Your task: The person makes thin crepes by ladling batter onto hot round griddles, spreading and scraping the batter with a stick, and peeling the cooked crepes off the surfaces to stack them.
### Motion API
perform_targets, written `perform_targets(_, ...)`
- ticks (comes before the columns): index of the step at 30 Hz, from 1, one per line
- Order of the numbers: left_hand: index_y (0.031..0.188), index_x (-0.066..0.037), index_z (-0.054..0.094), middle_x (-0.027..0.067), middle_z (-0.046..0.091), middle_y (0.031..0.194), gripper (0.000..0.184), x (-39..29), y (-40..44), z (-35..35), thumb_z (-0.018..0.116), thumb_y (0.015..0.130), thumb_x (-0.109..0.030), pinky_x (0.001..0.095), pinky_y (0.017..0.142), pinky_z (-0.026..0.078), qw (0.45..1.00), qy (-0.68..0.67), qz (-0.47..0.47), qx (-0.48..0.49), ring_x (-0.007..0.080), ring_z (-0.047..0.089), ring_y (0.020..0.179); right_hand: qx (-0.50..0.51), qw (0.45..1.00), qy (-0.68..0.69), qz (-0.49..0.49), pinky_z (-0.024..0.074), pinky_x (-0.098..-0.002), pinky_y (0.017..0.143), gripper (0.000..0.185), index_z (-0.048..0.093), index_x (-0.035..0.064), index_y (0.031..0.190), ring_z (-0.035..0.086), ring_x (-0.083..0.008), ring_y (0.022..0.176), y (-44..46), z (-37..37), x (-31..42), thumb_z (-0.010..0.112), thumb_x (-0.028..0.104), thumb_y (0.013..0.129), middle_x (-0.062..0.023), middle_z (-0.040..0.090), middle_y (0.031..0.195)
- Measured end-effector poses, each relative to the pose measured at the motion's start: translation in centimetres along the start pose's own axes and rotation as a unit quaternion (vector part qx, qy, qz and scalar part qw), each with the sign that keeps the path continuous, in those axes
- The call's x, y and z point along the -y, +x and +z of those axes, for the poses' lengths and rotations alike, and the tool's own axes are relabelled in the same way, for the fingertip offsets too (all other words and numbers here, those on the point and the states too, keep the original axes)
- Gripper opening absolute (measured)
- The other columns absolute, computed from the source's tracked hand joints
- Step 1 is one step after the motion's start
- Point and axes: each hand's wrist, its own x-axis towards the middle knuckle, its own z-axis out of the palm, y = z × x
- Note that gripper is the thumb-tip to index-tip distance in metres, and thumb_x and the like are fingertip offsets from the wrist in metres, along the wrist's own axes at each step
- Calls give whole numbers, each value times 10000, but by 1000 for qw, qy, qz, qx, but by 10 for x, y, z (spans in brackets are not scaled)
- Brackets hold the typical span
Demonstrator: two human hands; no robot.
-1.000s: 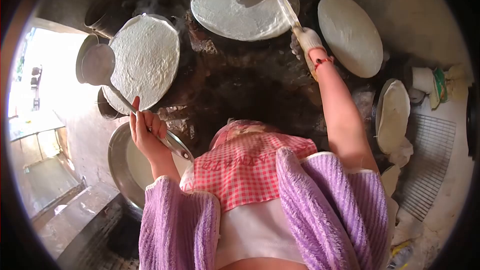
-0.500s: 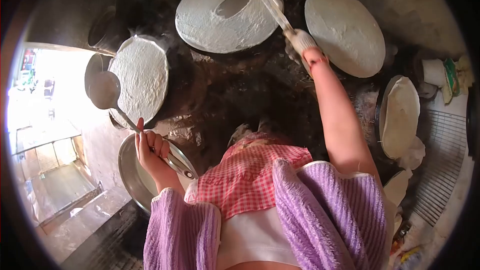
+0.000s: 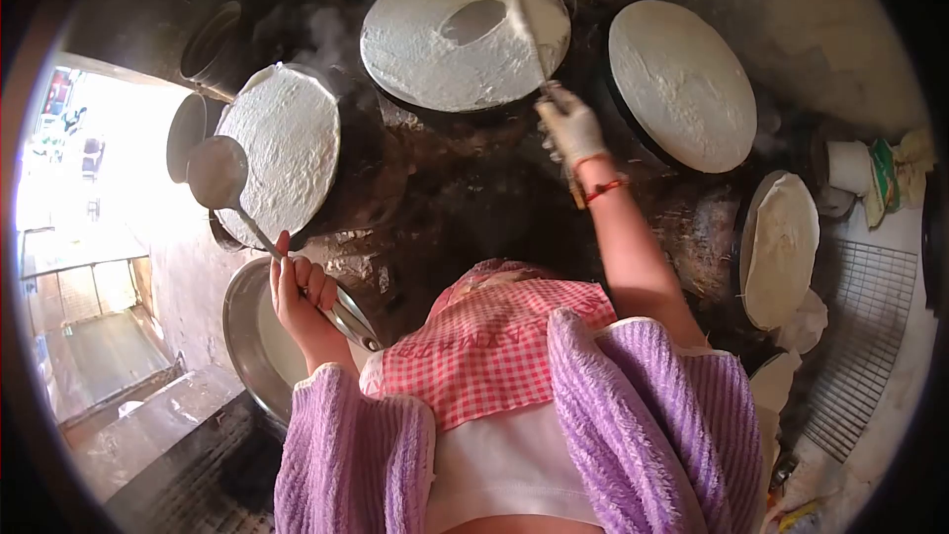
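Note:
My left hand is wrapped round the handle of a ladle, whose bowl is up by the left griddle's edge. Below it stands a metal basin with pale batter inside. My right hand, in a white glove, grips a long flat spatula. The spatula's blade lies across the white batter on the far middle griddle, just right of a bare oval patch in that layer. A white batter sheet covers the left griddle, with its edge lifting in places.
Another white round covers the griddle at right. A flatbread with curled edges lies on a further griddle below it. A wire rack stands at far right, near a green and white packet. Steam rises at the back left.
My right hand has moved left and toward me, and the spatula blade has swung nearer the bare patch. The left hand holds the ladle in nearly the same place.

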Motion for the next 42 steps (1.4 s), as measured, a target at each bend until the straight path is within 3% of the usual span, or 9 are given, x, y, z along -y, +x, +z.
perform_targets(5, 1341, -10, 444, -47, 283, 682, 351, -8, 16, -19, 408, 1016, -136, 195, 394, 211, 1000, -2, 18, 10, 33, 245, 497, 67, 998, -10, -6, 408, -263, 413, 428, 594, 125, 1269, 519, -83, 490, -10, 33, 32, 628, 294, 877, -6, 593, 644)
perform_targets(9, 1324, -16, 456, -47, 272, 665, 330, -26, 11, -32, 398, 1018, -126, 195, 388, 218, 996, 19, 68, -47, 34, 250, 480, -68, 989, 127, 30, 332, -247, 341, 447, 555, 159, 1310, 441, -72, 410, -3, 6, 17, 630, 290, 889, 4, 553, 645)
perform_targets(17, 1342, -30, 450, -45, 284, 640, 339, -28, 15, -42, 399, 1024, -138, 199, 380, 221, 999, 2, 33, -28, 37, 249, 453, 84, 996, 18, 25, 328, -247, 346, 411, 583, 137, 1272, 450, -81, 411, -22, 38, 41, 655, 245, 882, -26, 604, 698)
perform_targets(21, 1362, -33, 433, -37, 320, 637, 360, -23, 20, -14, 411, 1022, -149, 197, 372, 243, 999, 48, -10, 19, 43, 281, 433, -73, 995, 50, 47, 325, -243, 343, 446, 571, 152, 1284, 442, -73, 413, 20, -6, 36, 677, 300, 876, -17, 594, 690)
perform_targets(26, 1322, -29, 482, 3, 429, 691, 345, 20, 62, 52, 466, 1007, -168, 227, 387, 314, 982, 107, -128, 89, 65, 342, 441, 100, 990, -89, 32, 348, -252, 350, 459, 552, 142, 1301, 444, -82, 413, 54, 9, 42, 650, 311, 886, -1, 572, 684)
perform_targets(32, 1255, -15, 495, 6, 429, 720, 294, 65, 94, 101, 477, 999, -158, 235, 452, 311, 958, -7, -245, 149, 69, 366, 511, 180, 967, -174, 39, 367, -237, 382, 443, 561, 149, 1320, 433, -61, 415, -21, -38, 33, 632, 301, 910, 46, 523, 665)
perform_targets(36, 1115, -39, 482, 7, 431, 761, 158, 95, 68, 136, 488, 979, -118, 255, 502, 333, 952, -88, -259, 138, 80, 369, 559, 93, 996, 4, 7, 328, -216, 332, 441, 528, 178, 1336, 422, -63, 382, -23, -87, -34, 631, 262, 916, 25, 544, 658)
perform_targets(38, 1139, -14, 482, 15, 438, 791, 181, 112, 50, 155, 484, 991, -117, 254, 523, 347, 949, -121, -260, 127, 85, 392, 605, 25, 985, 148, 80, 305, -225, 308, 447, 493, 164, 1339, 421, -61, 372, -29, -67, -23, 630, 251, 922, 7, 548, 644)
perform_targets(42, 1043, -12, 471, 19, 452, 777, 96, 127, 45, 184, 460, 994, -94, 282, 546, 414, 948, -118, -276, 106, 101, 428, 618, 170, 975, 115, 80, 336, -240, 346, 387, 568, 156, 1276, 456, -70, 405, -13, -3, -17, 642, 257, 910, -19, 596, 674)
